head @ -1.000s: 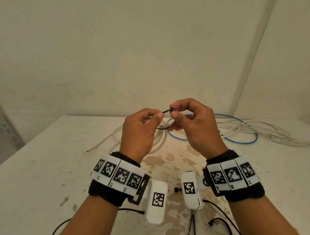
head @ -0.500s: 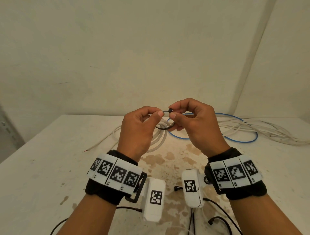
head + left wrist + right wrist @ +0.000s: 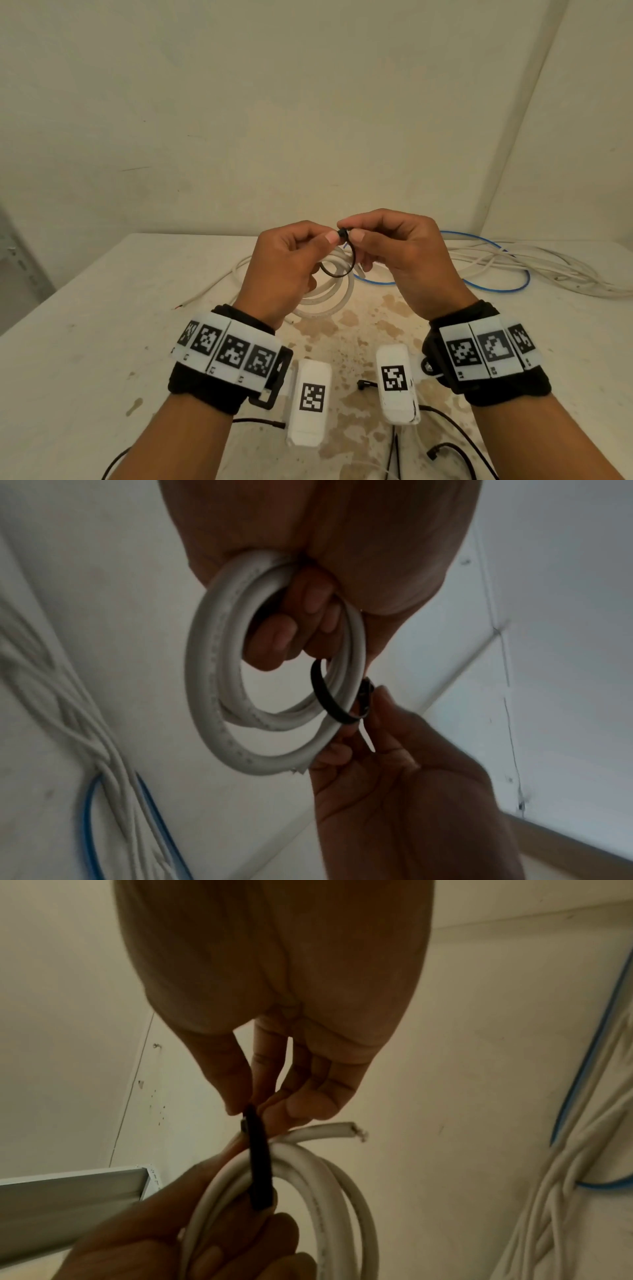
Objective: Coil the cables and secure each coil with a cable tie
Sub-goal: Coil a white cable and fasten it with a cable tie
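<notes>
Above the bench (image 3: 102, 342) middle: left hand (image 3: 281, 270) gripping white cable coil (image 3: 219, 685), right hand (image 3: 404, 260) pinching black cable tie (image 3: 325, 696) looped round it. Toward far right corner: loose white cables (image 3: 548, 270) tangled with blue cable (image 3: 507, 287).

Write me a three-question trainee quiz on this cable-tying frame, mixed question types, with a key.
1. True or false: the black cable tie is looped around the white cable coil.
2. Which hand grips the coil itself? A) left hand B) right hand C) neither
3. Fill in: the loose cable lying on the table among the white cable bundle is coloured ____.

Key:
1. True; the tie circles the coil's strands, still a wide loop.
2. A; its fingers curl through the coil, while the right hand pinches the tie near its head.
3. Blue, the blue cable.
</notes>
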